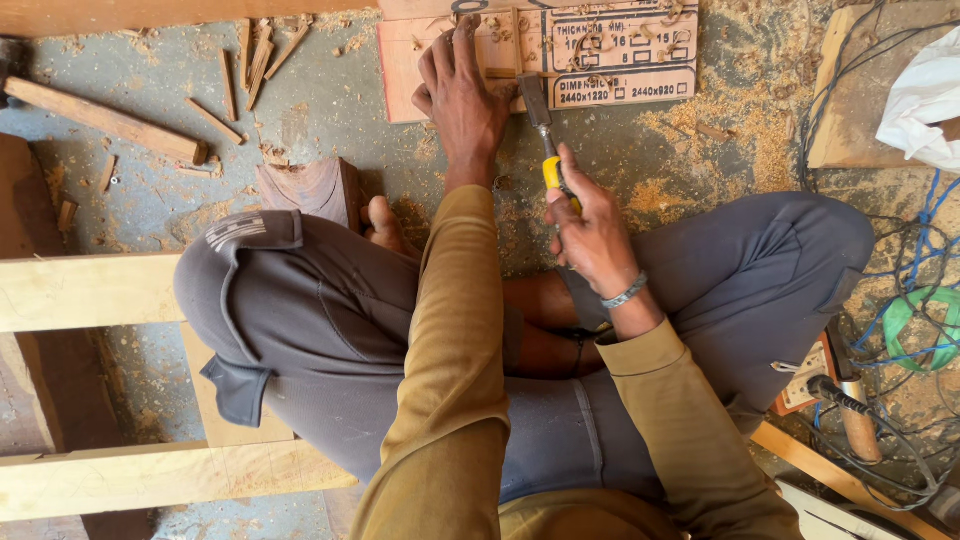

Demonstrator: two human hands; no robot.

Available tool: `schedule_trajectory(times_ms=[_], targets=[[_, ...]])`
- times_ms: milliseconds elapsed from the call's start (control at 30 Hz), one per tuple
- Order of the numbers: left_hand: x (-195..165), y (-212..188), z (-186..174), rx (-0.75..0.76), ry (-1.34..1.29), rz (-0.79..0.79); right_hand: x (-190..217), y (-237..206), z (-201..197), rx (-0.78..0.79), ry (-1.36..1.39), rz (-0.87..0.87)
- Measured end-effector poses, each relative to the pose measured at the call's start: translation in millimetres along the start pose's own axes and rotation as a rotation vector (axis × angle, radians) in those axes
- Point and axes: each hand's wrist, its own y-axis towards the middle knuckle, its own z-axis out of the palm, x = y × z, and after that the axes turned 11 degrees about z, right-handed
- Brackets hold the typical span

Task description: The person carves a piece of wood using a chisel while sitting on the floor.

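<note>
I sit cross-legged on the floor. My left hand (462,88) lies flat, fingers spread, on a thin plywood board (400,60) with a printed label, pressing down a narrow wooden strip (500,73). My right hand (590,225) grips a chisel (540,125) by its yellow handle, the steel blade pointing up at the strip just right of my left hand. A metal bracelet circles my right wrist.
Wood shavings and sawdust cover the concrete floor. Loose wood slats (255,55) and a batten (100,120) lie at upper left. A pale timber frame (90,290) is at left. Tangled cables (900,330), a power socket (805,375), a hammer handle (860,425) and a white bag (925,95) are at right.
</note>
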Motion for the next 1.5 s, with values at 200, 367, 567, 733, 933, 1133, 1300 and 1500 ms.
schedule_trajectory(times_ms=[200, 367, 567, 733, 933, 1133, 1300, 1500], targets=[[9.9, -4.3, 12.2, -0.006, 0.033, 0.001, -11.9, 11.0, 12.7, -0.032, -0.008, 0.022], [20.9, -1.2, 27.7, 0.002, 0.042, -0.01, -12.9, 33.9, 17.6, -0.087, -0.102, -0.047], [15.9, 0.9, 15.5, 0.001, 0.019, 0.029, 3.3, 47.3, 9.2, 0.022, 0.074, -0.175], [8.2, 1.1, 8.8, 0.024, 0.008, 0.001, -14.6, 9.7, -4.8, 0.025, 0.055, -0.013], [9.4, 1.6, 10.1, 0.019, 0.005, -0.003, -5.4, 14.3, 3.3, -0.031, -0.077, -0.106], [14.9, -2.1, 17.1, 0.022, 0.026, 0.017, -2.6, 14.1, 8.3, -0.048, -0.049, -0.061], [23.8, -0.2, 28.1, 0.009, 0.111, 0.028, -7.7, 29.2, 15.3, -0.043, -0.018, -0.052], [17.7, 4.2, 22.4, 0.011, 0.042, 0.009, -9.5, 36.3, 12.2, -0.019, 0.005, -0.081]])
